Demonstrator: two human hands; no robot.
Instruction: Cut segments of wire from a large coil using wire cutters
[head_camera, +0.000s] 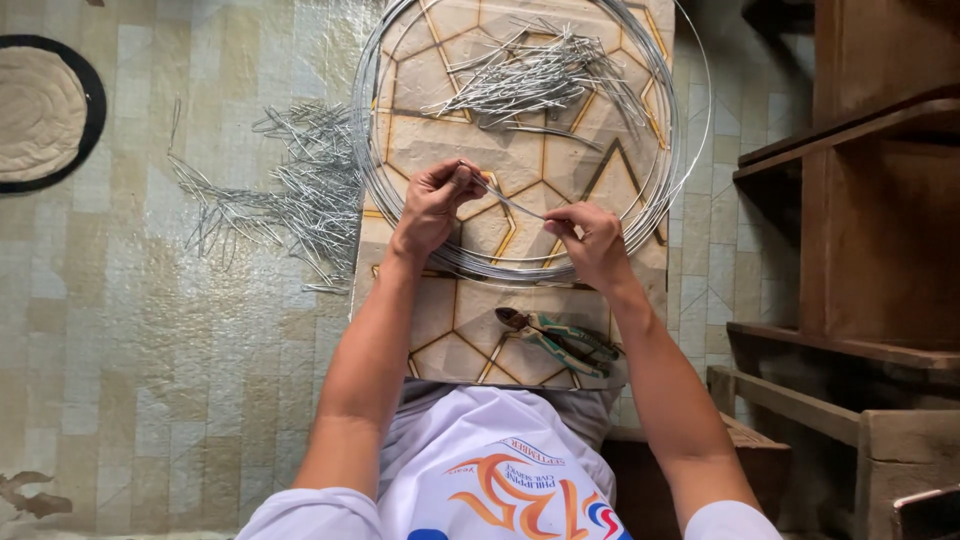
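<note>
My left hand (437, 203) and my right hand (592, 240) pinch the two ends of a short piece of silver wire (510, 202), held level above a patterned board (520, 150). A large coil of silver wire (672, 190) lies in a ring on that board, around my hands. A heap of cut wire pieces (535, 75) rests inside the coil at the far side. Green-handled pliers (555, 340) lie on the board close to my body, just below my right wrist.
A second heap of bent wire pieces (285, 190) is spread on the tiled floor (150, 330) to the left. A round woven mat (40, 112) lies at far left. Wooden shelving (870, 200) and a wooden step (800, 410) stand on the right.
</note>
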